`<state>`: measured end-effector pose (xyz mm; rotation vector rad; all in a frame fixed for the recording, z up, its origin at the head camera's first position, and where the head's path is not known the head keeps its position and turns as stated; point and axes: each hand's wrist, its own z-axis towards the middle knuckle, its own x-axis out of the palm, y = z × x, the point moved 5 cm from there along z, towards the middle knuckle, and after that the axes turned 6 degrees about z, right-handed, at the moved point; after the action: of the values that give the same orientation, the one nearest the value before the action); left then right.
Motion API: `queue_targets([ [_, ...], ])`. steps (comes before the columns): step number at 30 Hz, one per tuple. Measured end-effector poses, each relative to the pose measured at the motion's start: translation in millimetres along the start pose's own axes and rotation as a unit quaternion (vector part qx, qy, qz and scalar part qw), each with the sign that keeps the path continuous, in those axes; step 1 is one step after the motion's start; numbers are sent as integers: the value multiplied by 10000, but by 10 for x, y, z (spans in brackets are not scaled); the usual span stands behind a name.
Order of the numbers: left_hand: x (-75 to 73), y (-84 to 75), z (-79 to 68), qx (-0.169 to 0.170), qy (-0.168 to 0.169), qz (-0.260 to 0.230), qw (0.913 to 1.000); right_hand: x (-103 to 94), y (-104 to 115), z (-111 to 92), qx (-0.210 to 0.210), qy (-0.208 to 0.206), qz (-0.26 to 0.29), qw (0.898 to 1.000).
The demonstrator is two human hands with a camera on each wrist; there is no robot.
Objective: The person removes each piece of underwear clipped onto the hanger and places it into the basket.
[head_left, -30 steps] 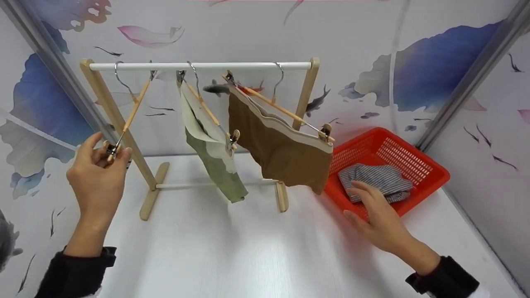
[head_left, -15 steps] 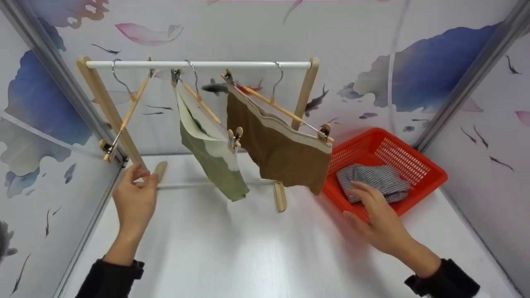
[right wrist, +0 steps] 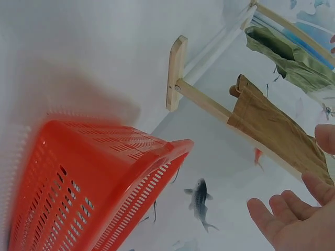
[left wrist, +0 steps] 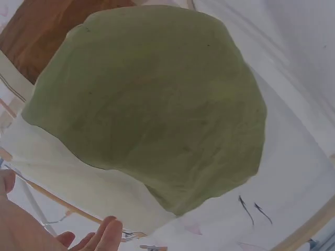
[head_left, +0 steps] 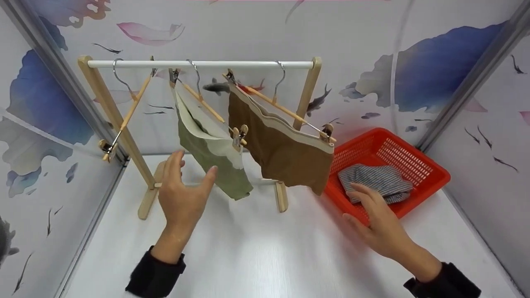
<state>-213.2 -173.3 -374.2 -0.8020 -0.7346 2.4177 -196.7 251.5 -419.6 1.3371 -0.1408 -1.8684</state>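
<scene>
My left hand (head_left: 182, 198) is raised in front of the green shorts (head_left: 219, 169), thumb and fingers spread, holding nothing. These shorts have a pale waistband and hang by clips from the middle hanger (head_left: 209, 107). In the left wrist view, the green cloth (left wrist: 157, 104) fills much of the picture above the fingers (left wrist: 107, 235). My right hand (head_left: 381, 227) hovers by the near edge of the red basket (head_left: 430, 169), fingers loosely extended and nothing in them. Inside the basket lies a folded striped cloth (head_left: 374, 180). Brown shorts (head_left: 285, 153) hang from the right hanger (head_left: 285, 109).
A wooden rack with a white rail (head_left: 248, 65) stands against the patterned wall. At its left, a hanger (head_left: 133, 107) carries no garment; its near clip (head_left: 107, 151) sticks out toward me. The rack's feet (head_left: 281, 196) rest on the white table (head_left: 256, 256).
My left hand has let go of the left hanger's clip, moved right and spread its fingers before the green shorts. The green shorts' near clip has swung slightly right. My right hand has barely moved.
</scene>
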Motion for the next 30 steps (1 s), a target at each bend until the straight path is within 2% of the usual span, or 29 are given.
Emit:
queue_targets([
  [6,128,-371,22,722,-505,239,9958,3,81,1,-3,3,46,10000],
  [11,280,-666,85,1301,-839,696,9855,7,167,15,-218,-59,198,9995],
  [14,389,-782,132,1478,-883,1038,9796,29,207,29,-232,41,344,9991],
  [17,489,-843,187,1485,-843,1292,9768,46,235,33,-222,191,547,9981],
  [21,548,-869,257,1298,-744,1364,9793,58,258,23,-260,314,680,9969],
  [26,506,-908,279,1000,-570,1069,9876,53,254,7,-143,432,769,9960],
  [30,422,-929,288,936,-680,800,9901,50,239,-6,8,544,832,9950],
])
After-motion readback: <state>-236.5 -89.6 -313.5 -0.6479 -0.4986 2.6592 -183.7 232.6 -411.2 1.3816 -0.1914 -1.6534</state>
